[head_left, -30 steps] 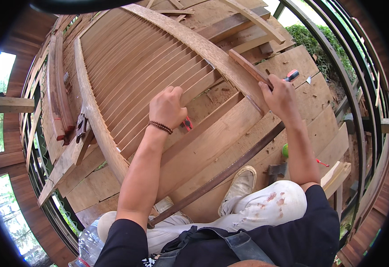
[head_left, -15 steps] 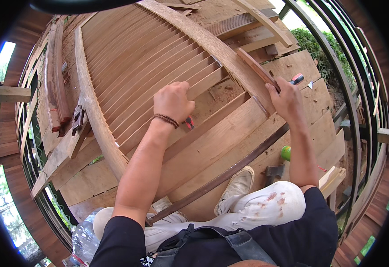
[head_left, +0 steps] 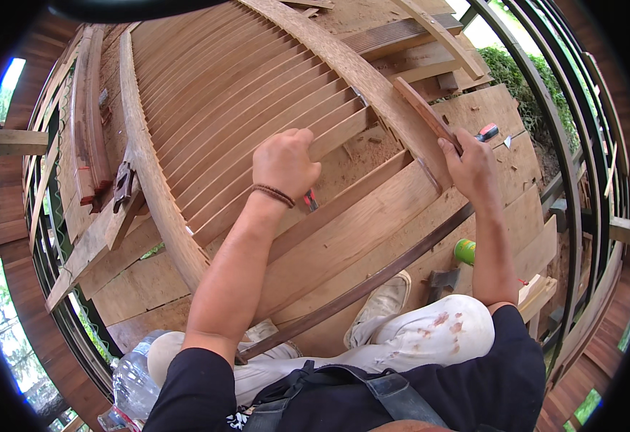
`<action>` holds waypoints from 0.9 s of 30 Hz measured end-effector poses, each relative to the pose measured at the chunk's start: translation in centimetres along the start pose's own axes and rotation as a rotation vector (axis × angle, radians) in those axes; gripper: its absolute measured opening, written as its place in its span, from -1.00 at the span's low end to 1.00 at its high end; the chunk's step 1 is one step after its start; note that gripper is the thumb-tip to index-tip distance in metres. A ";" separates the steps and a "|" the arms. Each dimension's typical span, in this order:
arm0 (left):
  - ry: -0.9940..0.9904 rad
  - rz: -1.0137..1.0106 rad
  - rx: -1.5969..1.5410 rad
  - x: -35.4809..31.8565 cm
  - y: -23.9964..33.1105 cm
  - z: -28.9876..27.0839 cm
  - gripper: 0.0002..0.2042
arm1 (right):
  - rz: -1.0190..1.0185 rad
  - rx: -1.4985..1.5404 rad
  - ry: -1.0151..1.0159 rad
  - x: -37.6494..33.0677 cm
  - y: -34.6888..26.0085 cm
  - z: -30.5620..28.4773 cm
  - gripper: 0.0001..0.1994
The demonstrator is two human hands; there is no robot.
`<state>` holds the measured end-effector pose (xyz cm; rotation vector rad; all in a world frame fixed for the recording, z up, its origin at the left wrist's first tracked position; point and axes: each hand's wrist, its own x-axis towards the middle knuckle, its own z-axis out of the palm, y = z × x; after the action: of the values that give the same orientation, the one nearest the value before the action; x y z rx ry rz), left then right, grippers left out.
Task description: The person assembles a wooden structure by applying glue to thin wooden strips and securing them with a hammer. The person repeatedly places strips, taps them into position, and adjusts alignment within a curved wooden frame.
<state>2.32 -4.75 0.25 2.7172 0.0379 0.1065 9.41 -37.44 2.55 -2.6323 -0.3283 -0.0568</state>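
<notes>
A large slatted wooden frame (head_left: 158, 169), its many thin slats set between two curved side rails, lies in front of me. My left hand (head_left: 284, 162) is closed over the near slats, gripping a wooden slat (head_left: 343, 132) whose right end reaches the right rail (head_left: 354, 72). Just below that hand, part of a red-and-black tool handle (head_left: 310, 200) shows. My right hand (head_left: 471, 164) is closed around the near end of a reddish-brown wooden strip (head_left: 423, 108), held along the right rail. Beside its knuckles is another red-and-black handle (head_left: 487, 132); its other end is hidden.
A dark curved bar (head_left: 372, 279) crosses in front of my legs. A green can (head_left: 465, 250) and a dark hammer-like head (head_left: 442, 279) lie near my right knee. Clear plastic bottles (head_left: 133, 381) stand lower left. A hand plane (head_left: 123, 181) rests left; planks (head_left: 401, 39) lie far right.
The whole view has shifted slightly, with the frame and both hands appearing a little further right. Both hands keep their grips; the strip stays along the right rail.
</notes>
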 end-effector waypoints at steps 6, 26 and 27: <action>-0.037 -0.004 0.080 -0.2 0.8 -0.6 -0.73 | 0.036 -0.026 -0.021 0.1 -1.0 -0.4 -0.68; 0.111 0.137 0.294 -0.5 -1.1 -0.4 -0.19 | 0.027 -0.040 -0.011 0.1 -1.1 -0.8 -0.65; 0.080 0.135 0.309 -0.5 -1.4 0.2 -0.14 | 0.035 -0.040 -0.016 0.1 -1.3 -0.8 -0.65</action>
<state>1.83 -3.60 -0.55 3.0208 -0.1160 0.2701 9.17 -36.68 3.83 -2.6786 -0.2888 -0.0314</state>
